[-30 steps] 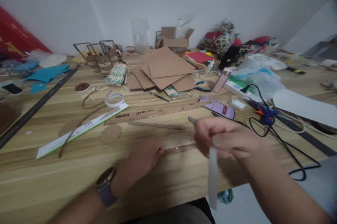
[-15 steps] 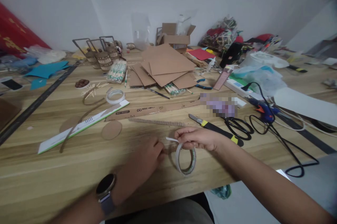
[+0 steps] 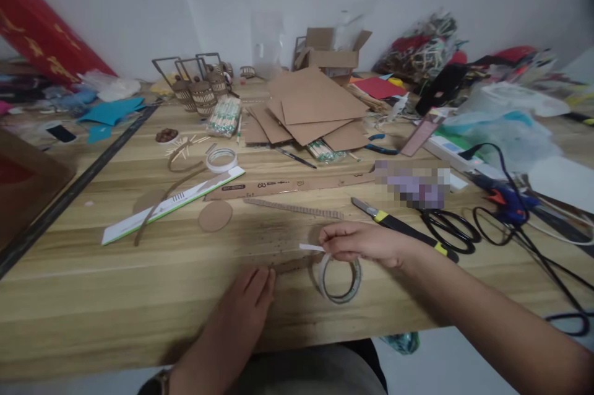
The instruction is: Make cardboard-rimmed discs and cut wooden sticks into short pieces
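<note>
Near the table's front edge, my right hand pinches a roll of white tape, from which a short loose end sticks out to the left. My left hand lies low on the table with its fingers closed at the left end of a narrow brown cardboard strip. The strip runs right, towards the tape roll. Beyond the hands lie a ridged cardboard strip, a cardboard disc and a long marked cardboard piece. A yellow and black utility knife rests just behind my right hand.
Black-handled scissors and a blue glue gun with its cable are on the right. Stacked cardboard sheets stand at the back centre. A second tape roll and a green-edged white strip lie on the left.
The view has shifted, so the table's things appear further right. My left hand has moved left and nearer, away from the tape; more of the brown strip shows. My right hand still holds the roll.
</note>
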Demonstrator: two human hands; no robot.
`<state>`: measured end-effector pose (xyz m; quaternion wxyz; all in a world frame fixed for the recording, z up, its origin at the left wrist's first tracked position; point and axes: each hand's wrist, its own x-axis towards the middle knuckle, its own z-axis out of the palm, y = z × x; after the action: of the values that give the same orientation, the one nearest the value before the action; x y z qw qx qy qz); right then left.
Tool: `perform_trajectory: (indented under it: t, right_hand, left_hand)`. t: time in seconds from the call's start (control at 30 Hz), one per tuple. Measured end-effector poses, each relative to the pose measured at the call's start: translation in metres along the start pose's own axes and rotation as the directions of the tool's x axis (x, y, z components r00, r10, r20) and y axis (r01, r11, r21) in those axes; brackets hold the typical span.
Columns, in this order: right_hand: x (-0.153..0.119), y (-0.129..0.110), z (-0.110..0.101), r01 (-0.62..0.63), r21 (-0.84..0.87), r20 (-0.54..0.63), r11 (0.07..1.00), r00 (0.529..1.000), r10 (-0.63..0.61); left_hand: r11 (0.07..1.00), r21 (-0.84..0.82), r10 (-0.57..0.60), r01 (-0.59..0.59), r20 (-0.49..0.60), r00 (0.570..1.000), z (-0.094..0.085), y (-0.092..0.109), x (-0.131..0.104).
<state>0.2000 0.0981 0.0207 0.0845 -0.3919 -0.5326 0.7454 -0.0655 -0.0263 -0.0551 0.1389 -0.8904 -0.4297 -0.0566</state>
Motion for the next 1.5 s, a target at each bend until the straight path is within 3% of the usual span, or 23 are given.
perform_trajectory:
  t: [0.2, 0.4, 0.6, 0.9, 1.5]
  right_hand:
    - [0.017, -0.015, 0.029, -0.031, -0.313, -0.020, 0.949, 0.999, 0.026]
    - [0.045, -0.021, 0.056, -0.083, -0.597, -0.122, 0.798, 0.992, 0.012]
    - [0.050, -0.022, 0.063, -0.094, -0.741, -0.138, 0.665, 0.990, -0.014]
    - [0.051, -0.026, 0.071, -0.134, -0.845, -0.162, 0.518, 0.987, -0.010]
    - [0.052, -0.023, 0.080, -0.214, -0.893, -0.234, 0.395, 0.972, -0.001]
  left_hand:
    - [0.990, 0.084, -0.117, 0.118, -0.013, 0.993, -0.001, 0.030, -0.007]
    - [0.982, 0.079, -0.168, 0.171, -0.051, 0.985, -0.010, 0.037, -0.006]
    - [0.985, 0.038, -0.171, 0.169, 0.044, 0.984, -0.011, 0.040, -0.011]
    - [0.984, -0.029, -0.175, 0.178, 0.080, 0.981, -0.006, 0.044, -0.018]
    - [0.978, -0.084, -0.181, 0.192, 0.122, 0.976, -0.013, 0.044, -0.015]
